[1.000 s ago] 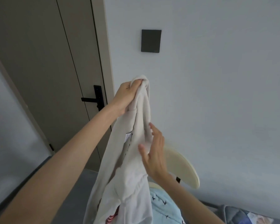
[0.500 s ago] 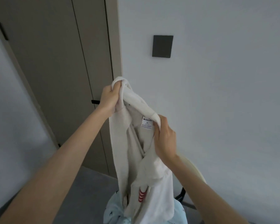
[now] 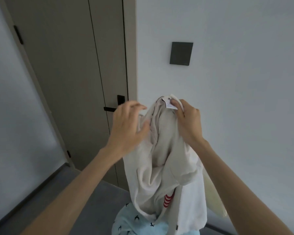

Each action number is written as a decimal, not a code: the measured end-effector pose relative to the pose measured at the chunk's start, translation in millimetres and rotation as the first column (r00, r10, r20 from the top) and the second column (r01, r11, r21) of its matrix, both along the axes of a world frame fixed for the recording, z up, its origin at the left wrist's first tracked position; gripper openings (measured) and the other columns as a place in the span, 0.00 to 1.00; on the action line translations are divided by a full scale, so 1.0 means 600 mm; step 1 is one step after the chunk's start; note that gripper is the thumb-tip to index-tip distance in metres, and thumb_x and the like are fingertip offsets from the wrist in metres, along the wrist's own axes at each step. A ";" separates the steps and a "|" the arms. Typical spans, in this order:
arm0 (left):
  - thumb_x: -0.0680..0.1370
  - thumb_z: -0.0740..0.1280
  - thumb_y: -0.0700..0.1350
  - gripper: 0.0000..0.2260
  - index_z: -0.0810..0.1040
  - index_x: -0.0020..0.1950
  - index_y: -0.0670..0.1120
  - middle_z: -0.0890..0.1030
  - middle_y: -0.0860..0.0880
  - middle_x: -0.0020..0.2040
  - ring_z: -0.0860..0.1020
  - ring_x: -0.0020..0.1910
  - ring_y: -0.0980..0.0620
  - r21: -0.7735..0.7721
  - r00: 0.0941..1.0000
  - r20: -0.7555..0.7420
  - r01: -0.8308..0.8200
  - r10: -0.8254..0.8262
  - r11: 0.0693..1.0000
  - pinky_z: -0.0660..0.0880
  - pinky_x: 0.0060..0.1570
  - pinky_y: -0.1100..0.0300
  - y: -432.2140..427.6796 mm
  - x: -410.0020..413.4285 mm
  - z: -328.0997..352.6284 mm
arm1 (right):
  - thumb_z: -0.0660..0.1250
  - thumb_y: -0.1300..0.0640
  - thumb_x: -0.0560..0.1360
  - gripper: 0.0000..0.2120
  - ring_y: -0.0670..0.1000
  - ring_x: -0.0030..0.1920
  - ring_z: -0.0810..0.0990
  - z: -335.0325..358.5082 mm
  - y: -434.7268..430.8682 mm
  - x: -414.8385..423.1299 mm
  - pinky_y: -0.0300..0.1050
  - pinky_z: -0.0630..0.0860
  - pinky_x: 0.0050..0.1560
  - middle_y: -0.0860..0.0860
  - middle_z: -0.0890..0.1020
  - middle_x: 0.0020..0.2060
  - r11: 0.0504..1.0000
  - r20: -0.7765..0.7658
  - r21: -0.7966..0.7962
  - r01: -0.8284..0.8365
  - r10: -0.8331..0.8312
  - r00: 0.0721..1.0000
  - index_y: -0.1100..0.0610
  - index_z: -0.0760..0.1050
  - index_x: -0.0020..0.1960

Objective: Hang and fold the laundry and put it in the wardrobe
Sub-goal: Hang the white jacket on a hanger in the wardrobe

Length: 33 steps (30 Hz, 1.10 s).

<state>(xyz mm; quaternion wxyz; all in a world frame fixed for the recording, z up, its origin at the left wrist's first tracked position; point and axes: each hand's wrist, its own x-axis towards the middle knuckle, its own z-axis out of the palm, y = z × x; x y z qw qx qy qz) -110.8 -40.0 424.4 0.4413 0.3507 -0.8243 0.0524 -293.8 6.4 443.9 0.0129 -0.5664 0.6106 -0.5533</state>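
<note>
Raised left hand (image 3: 127,122), fingers spread loose, nothing gripped, blurred, at left edge of cream top (image 3: 161,163). Top hanging centre, above near blue patterned cloth (image 3: 131,223). Raised right hand (image 3: 188,122), pinching collar beside label (image 3: 171,105).

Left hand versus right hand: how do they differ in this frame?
The right hand pinches the cream garment at its collar, beside the label; the left hand grips nothing, fingers spread. The left hand is motion-blurred; the right hand is sharp. Both are raised near the garment's top.
</note>
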 end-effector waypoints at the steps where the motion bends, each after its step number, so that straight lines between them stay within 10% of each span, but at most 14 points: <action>1: 0.76 0.59 0.57 0.21 0.71 0.63 0.46 0.69 0.49 0.60 0.65 0.60 0.51 0.008 0.998 0.057 0.025 -0.025 1.000 0.61 0.63 0.56 0.007 -0.006 -0.009 | 0.58 0.48 0.80 0.17 0.46 0.28 0.65 0.005 -0.002 0.003 0.42 0.61 0.32 0.43 0.70 0.23 1.000 0.021 0.009 -0.009 0.009 1.000 0.44 0.67 0.33; 9: 0.79 0.59 0.53 0.15 0.72 0.59 0.44 0.75 0.50 0.50 0.73 0.47 0.52 0.259 0.997 0.079 -0.022 0.001 0.966 0.69 0.49 0.56 -0.032 -0.018 -0.062 | 0.59 0.49 0.80 0.22 0.43 0.27 0.62 0.034 0.010 0.021 0.35 0.59 0.29 0.42 0.64 0.22 0.988 0.089 -0.011 -0.152 0.153 0.984 0.46 0.62 0.27; 14: 0.82 0.54 0.48 0.09 0.67 0.45 0.45 0.70 0.50 0.31 0.67 0.27 0.53 0.464 0.960 -0.279 0.141 -0.007 0.875 0.62 0.29 0.61 -0.047 0.001 -0.011 | 0.64 0.49 0.77 0.21 0.43 0.28 0.61 0.024 0.012 0.005 0.37 0.57 0.29 0.43 0.63 0.23 0.981 0.082 0.033 -0.193 0.190 0.978 0.47 0.61 0.27; 23: 0.79 0.58 0.47 0.11 0.67 0.41 0.41 0.66 0.52 0.31 0.64 0.31 0.53 0.456 0.937 -0.347 0.200 -0.034 0.867 0.61 0.35 0.56 -0.038 -0.011 0.077 | 0.61 0.46 0.78 0.06 0.51 0.38 0.76 -0.084 0.002 -0.004 0.45 0.71 0.40 0.53 0.80 0.37 0.939 0.072 0.270 -0.211 0.199 0.977 0.47 0.72 0.48; 29: 0.78 0.59 0.45 0.12 0.66 0.38 0.39 0.65 0.50 0.33 0.63 0.32 0.53 0.474 0.925 -0.376 0.235 -0.046 0.849 0.61 0.36 0.56 -0.024 -0.023 0.091 | 0.69 0.46 0.72 0.26 0.50 0.54 0.68 -0.192 0.007 0.028 0.46 0.69 0.52 0.49 0.70 0.53 0.928 -0.067 0.373 0.006 0.020 0.998 0.55 0.63 0.62; 33: 0.77 0.58 0.45 0.12 0.61 0.35 0.47 0.63 0.52 0.31 0.61 0.32 0.52 0.475 0.921 -0.389 0.204 -0.003 0.856 0.61 0.36 0.54 -0.022 -0.019 0.098 | 0.66 0.45 0.74 0.20 0.53 0.51 0.71 -0.247 0.013 0.100 0.42 0.66 0.48 0.48 0.68 0.48 0.932 0.074 0.356 0.070 -0.103 0.992 0.56 0.62 0.55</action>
